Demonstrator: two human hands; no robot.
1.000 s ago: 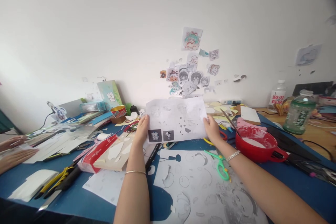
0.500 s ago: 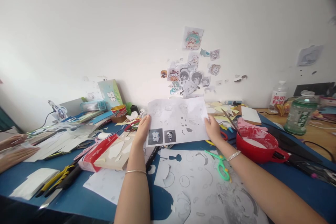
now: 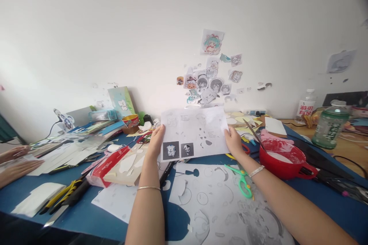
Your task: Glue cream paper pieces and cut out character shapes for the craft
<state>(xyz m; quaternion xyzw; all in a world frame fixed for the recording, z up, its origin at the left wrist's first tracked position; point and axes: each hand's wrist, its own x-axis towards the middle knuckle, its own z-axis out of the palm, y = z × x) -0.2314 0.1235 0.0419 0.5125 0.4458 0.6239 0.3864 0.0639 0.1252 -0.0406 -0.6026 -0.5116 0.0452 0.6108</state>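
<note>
A white printed sheet [image 3: 195,132] with faint drawings, small text and two dark pictures is held up above the table. My left hand [image 3: 155,139] grips its left edge, and my right hand [image 3: 233,141] grips its right edge; some fingers are hidden behind the paper. Below the sheet, a large paper with drawn shapes [image 3: 212,206] lies on the blue mat [image 3: 176,220]. Green-handled scissors [image 3: 244,184] rest on that paper, under my right wrist. To the right of my right hand is a red mug [image 3: 283,160] with white stuff inside.
At the far left, another person's hands [image 3: 20,170] rest by papers. Pliers and a knife [image 3: 67,197], a red box [image 3: 106,168] and a folded white pad [image 3: 38,199] lie on the left. Two bottles [image 3: 330,126] stand at the right. Cutouts [image 3: 212,42] hang on the wall.
The view has shifted very slightly. Both hands keep hold of the sheet, which has barely moved.
</note>
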